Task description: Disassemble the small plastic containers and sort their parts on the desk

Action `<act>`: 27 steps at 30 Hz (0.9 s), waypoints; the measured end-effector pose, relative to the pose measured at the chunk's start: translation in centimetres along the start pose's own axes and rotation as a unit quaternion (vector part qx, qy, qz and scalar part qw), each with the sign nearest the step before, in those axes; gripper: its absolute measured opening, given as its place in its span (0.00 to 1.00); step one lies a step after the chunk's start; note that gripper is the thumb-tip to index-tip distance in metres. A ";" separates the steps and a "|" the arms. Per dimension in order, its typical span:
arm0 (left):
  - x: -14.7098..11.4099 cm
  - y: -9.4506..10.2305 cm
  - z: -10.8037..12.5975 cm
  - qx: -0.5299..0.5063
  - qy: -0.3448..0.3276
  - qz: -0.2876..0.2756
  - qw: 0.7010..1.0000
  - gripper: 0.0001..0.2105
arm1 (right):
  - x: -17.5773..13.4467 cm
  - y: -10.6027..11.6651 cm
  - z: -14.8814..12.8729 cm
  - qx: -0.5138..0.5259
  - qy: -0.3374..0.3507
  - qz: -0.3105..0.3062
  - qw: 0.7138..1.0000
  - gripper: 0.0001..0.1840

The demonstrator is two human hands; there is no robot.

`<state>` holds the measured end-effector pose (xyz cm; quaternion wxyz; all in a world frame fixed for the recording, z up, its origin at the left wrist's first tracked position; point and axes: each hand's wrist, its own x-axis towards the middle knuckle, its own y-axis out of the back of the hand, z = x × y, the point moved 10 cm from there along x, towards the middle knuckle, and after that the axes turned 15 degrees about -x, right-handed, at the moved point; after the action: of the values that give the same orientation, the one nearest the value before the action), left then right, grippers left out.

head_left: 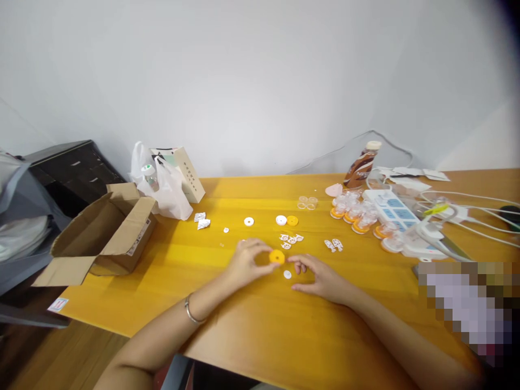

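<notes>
Between thumb and fingers, my left hand (pixel 248 262) pinches a round yellow plastic disc (pixel 277 257) with a small hole in its middle. Just to its right, my right hand (pixel 319 279) has thumb and index finger apart, with nothing seen between them. A small white disc (pixel 287 274) lies on the table below the yellow one. Farther back are a white ring (pixel 249 221), a white round part (pixel 281 220) and another yellow disc (pixel 292 220) side by side. White spoked pieces (pixel 291 239) lie beyond my hands, and more white slotted pieces (pixel 333 245) sit to the right.
At left stand an open cardboard box (pixel 134 238) and a white plastic bag (pixel 173 189). Clear round cups (pixel 307 203) lie at the back. On the right are clear-and-orange round assemblies (pixel 357 211), a brown drink bottle (pixel 361 167), a power strip (pixel 392 208) and white cables (pixel 479 208).
</notes>
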<state>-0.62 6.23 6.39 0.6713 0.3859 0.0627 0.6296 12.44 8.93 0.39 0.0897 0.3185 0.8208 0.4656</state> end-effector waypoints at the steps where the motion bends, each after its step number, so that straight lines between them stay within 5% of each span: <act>1: 0.7 1.8 -0.5 0.031 0.007 0.024 0.999 0.12 | 0.0 0.0 0.1 -0.002 -0.003 -0.001 1.000 0.24; 3: 2.1 5.5 -2.4 0.134 0.050 0.069 0.987 0.12 | -0.1 0.0 0.0 -0.005 -0.004 -0.001 1.000 0.23; 6: 3.9 8.4 -6.2 0.270 0.136 0.043 0.952 0.12 | 0.0 0.2 -0.2 -0.005 -0.001 0.003 1.000 0.22; 9: 4.6 8.7 -9.2 0.328 0.190 0.000 0.925 0.13 | 0.1 0.2 -0.5 -0.009 0.008 0.001 1.000 0.19; 13: 4.7 7.6 -10.5 0.326 0.196 -0.026 0.925 0.14 | 0.2 0.2 -0.5 -0.017 0.016 -0.005 1.000 0.16; 19: 4.8 7.1 -10.3 0.311 0.184 -0.029 0.932 0.13 | 0.2 0.2 -0.5 -0.021 0.014 -0.008 1.000 0.17; 23: 4.4 7.1 -7.7 0.285 0.124 0.038 0.950 0.14 | 0.1 1.0 -0.5 0.026 0.010 0.006 1.000 0.19; 27: 2.6 3.2 -2.5 0.188 -0.012 -0.001 0.982 0.13 | -1.0 6.9 3.5 -0.015 -0.107 0.187 0.976 0.14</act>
<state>-4.07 9.34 7.54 0.5881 0.5129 0.1718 0.6013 17.79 13.24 3.96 0.0934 0.5127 0.7255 0.4495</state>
